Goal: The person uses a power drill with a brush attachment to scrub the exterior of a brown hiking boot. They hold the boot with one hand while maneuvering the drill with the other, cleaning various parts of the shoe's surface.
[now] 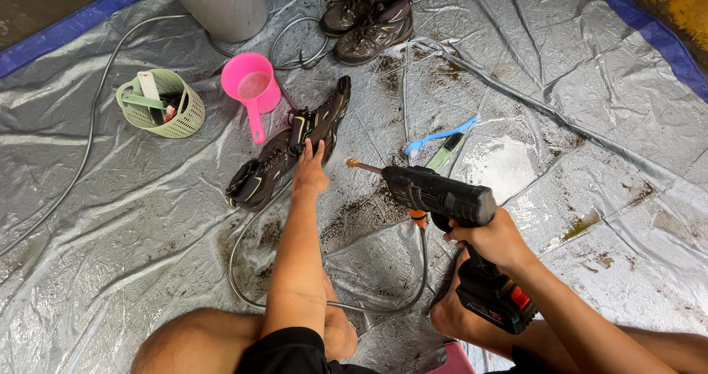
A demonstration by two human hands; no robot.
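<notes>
Left hand (310, 173) is pressing open-fingered on the muddy shoe (291, 147), lying diagonally; right hand (493, 235) is gripping the spray gun (442, 197), nozzle aiming shoeward.

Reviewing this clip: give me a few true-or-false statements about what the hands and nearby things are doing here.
1. The right hand grips a black spray gun. True.
2. The left hand rests on a dark shoe lying on the tarp. True.
3. The pink scoop is in the left hand. False: it lies on the tarp, unheld.
4. The green basket is empty. False: tools stand in it.
5. A second pair of boots stands beyond the shoe. True.
</notes>
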